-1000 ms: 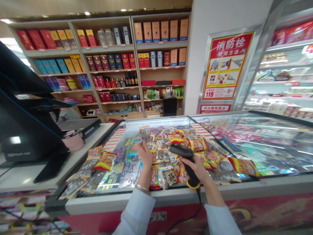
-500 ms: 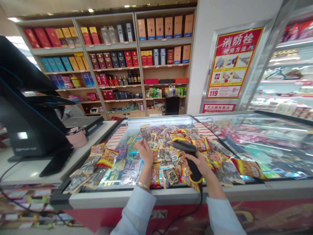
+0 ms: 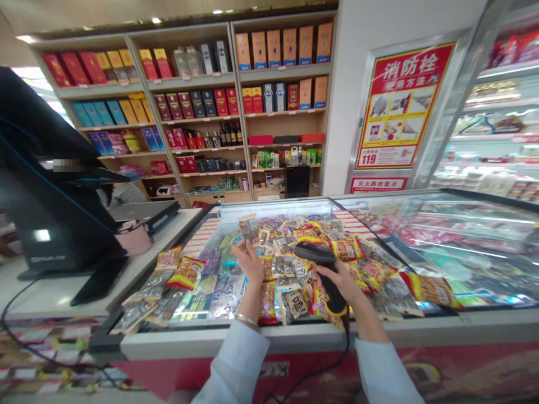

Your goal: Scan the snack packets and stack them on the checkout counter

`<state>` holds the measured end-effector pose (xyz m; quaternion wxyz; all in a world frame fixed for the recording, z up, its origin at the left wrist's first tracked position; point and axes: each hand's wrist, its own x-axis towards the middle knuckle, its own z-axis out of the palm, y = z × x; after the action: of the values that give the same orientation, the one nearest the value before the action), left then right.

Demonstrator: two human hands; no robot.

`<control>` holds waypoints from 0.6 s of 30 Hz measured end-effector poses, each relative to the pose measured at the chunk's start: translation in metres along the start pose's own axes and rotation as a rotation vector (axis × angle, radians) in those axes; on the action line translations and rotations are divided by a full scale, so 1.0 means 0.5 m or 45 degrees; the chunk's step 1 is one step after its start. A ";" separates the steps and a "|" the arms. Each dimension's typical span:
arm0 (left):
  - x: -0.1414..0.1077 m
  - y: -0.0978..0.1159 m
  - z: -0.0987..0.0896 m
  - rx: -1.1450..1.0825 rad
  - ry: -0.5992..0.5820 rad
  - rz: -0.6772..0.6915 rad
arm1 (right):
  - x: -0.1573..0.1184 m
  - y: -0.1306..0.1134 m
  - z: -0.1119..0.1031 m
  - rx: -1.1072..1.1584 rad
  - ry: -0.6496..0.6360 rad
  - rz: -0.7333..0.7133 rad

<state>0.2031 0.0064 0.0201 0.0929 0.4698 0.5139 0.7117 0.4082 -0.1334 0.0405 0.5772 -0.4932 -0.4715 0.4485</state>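
My left hand pinches a small grey snack packet by its lower end and holds it up above the freezer lid. Wrapped round the handle of a black barcode scanner is my right hand; the scanner's head points left, toward the packet. From the handle's base a cable runs down over the freezer's front edge. Beneath both hands lies a spread of snack bags, among them a grey packet with large black characters and a red and yellow bag.
The glass-topped chest freezer has more packets at its left end and a red-yellow bag toward the right. On the left counter stand a black terminal, a pink cup and a dark flat pad. Shelves of boxes line the back.
The scanner and my right hand have shifted very slightly left. My left hand keeps the packet raised in almost the same spot.
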 end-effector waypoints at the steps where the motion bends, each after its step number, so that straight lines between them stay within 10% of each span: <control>1: 0.000 -0.002 0.001 -0.020 0.018 0.015 | 0.000 0.000 0.000 0.000 -0.011 0.005; 18: 0.006 0.040 -0.008 -0.244 0.081 -0.037 | -0.019 -0.048 0.001 0.215 0.122 -0.030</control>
<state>0.2054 -0.0033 0.0380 0.1314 0.4285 0.4530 0.7706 0.4075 -0.1451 0.0636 0.6438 -0.4580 -0.4096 0.4559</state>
